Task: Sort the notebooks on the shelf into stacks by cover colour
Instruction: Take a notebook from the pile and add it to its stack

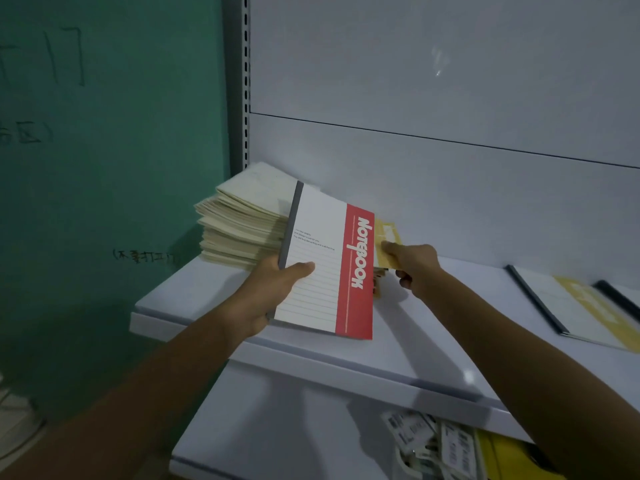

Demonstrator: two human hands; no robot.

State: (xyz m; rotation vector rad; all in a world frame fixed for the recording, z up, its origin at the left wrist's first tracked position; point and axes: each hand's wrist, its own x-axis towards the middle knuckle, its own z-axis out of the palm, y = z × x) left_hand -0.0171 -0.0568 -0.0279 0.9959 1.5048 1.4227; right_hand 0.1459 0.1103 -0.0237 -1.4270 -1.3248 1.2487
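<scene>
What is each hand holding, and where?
Left hand grips the red notebook at its grey spine edge, thumb on the cover. Right hand pinches the yellow notebook by its near edge.

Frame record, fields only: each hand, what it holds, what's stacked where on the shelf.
left hand: grips red notebook at its grey-spine side, thumb on the cover
right hand: pinches held yellow notebook, partly hidden behind the red one
left end of shelf: cream notebooks in an uneven pile
right end: flat yellow notebook lying on the shelf; dark-spined notebook at the frame edge
lower level: loose tags
sorting: not finished
</scene>
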